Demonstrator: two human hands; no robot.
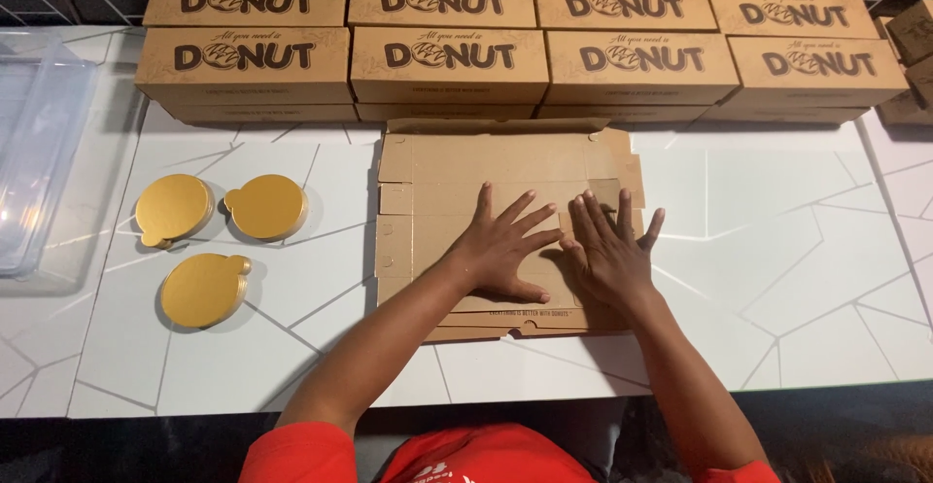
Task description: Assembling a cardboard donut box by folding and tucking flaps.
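Both your hands are down flat on the carton (pixel 505 167) in the middle of the frame. Your left hand (pixel 501 245) is spread wide, fingers fanned toward the upper right, palm pressing the board. Your right hand (pixel 607 250) lies just beside it, fingers open and pointing up the frame, also pressing; neither hand grips anything. The thumbs nearly meet over the centre panel.

The carton is an unfolded sheet of plain brown cardboard, lying flat on the white table (pixel 777 269). You can see its crease lines running across it, narrow flaps along the left edge, a strip raised slightly along the top edge, and a small tab cut near the upper right, by your right fingertips. The near edge shows a second layer and a line of dark print, with the board's lower lip peeking out under your wrists.

Left of centre, three gold discs (pixel 204 289) with small tabs sit in a loose triangle, well apart from the carton. Along the top of the frame, made-up brown boxes (pixel 447 65) stand stacked in rows, just behind the carton's far edge. At the far left, a clear plastic bin (pixel 34 162) rests on the table.
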